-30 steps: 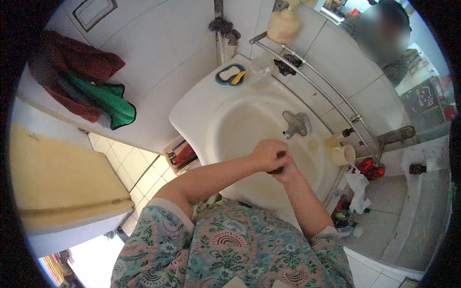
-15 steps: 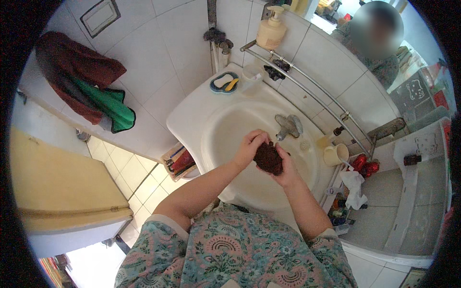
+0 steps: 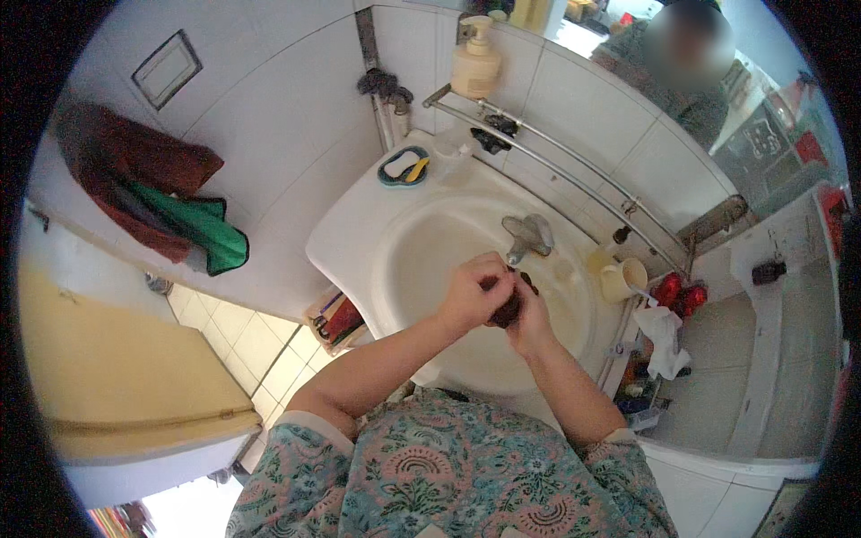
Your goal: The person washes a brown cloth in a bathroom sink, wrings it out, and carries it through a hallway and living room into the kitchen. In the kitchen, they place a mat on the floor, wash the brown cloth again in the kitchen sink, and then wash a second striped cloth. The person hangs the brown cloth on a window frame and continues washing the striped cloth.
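left fingers, right fingers: gripping brown wad | faucet just beyond | mug on basin

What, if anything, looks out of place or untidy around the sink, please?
A crumpled white sheet, perhaps tissue, lies loosely right of the sink, looking untidy beside small items. The dark bundle between the hands seems ordinary.

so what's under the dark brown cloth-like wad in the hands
Beneath the dark brown cloth-like wad is the rounded white ceramic sink. The left hand, right hand and wad cover the patch underneath, so anything there cannot be seen.
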Tool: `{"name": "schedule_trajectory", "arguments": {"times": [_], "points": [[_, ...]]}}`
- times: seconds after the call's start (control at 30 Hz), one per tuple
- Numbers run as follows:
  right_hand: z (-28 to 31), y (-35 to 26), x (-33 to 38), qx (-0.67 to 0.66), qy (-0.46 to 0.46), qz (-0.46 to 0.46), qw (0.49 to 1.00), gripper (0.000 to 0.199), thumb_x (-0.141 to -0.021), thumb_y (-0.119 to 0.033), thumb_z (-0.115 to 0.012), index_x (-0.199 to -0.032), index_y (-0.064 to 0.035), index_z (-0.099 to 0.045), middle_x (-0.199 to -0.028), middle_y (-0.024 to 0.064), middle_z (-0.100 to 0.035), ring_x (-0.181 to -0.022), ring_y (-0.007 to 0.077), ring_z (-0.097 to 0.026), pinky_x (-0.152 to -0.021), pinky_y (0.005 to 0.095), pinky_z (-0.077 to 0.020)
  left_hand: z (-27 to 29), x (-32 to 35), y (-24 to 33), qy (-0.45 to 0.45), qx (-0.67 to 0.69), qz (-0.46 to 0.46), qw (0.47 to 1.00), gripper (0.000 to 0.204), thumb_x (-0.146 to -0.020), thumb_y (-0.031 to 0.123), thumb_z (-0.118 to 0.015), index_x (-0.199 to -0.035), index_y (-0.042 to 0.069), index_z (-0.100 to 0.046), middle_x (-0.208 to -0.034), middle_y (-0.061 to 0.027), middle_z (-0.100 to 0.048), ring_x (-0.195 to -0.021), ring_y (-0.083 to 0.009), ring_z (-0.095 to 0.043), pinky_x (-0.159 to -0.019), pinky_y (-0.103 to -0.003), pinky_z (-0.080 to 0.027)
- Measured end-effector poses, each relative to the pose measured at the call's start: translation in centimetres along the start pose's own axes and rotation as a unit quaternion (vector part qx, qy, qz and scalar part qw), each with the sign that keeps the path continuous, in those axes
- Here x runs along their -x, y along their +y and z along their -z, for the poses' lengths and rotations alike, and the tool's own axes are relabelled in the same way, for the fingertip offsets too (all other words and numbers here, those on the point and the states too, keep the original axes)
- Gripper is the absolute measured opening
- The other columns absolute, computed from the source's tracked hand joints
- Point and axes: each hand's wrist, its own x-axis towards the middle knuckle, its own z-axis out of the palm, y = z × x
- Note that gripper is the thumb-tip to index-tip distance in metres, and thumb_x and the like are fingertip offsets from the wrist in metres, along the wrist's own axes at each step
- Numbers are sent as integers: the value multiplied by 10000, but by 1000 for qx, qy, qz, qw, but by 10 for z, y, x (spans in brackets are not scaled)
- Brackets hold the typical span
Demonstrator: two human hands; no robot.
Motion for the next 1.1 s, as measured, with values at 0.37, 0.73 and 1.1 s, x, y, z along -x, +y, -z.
{"name": "schedule_trajectory", "arguments": {"times": [0.37, 0.73, 1.1], "points": [[67, 21, -52, 305, 21, -25, 952, 319, -884, -307, -545, -1074, -52, -535, -966, 88, -603, -898, 229, -604, -736, 377, -501, -7, 9, -60, -65, -57, 14, 996, 152, -774, 163, -599, -679, 50, -566, -719, -67, -596, -686, -251, -580, -608, -354, -467], [59, -31, -72, 811, 128, 223, 525, 791, -774, -147, -607, -1395, 53, -158, -1480, 181, -119, -1379, 287, -124, -1128, 397, -115, 75, 31, -45, 201, 511, 405, 731, 586, -866, 604, -417, -1106, 75, -494, -1105, -136, -548, -1042, -299, -531, -941, -475, -414], [27, 19, -42, 627, 33, 402, 667, 760, -847, -206, -599, -1429, -33, -140, -1449, 176, -219, -1352, 285, -205, -1098, 392, -178, 110, 58, 19, 230, 497, 341, 764, 419, -881, 351, -552, -1142, 28, -496, -1124, -154, -572, -1042, -314, -543, -948, -444, -423]]}}
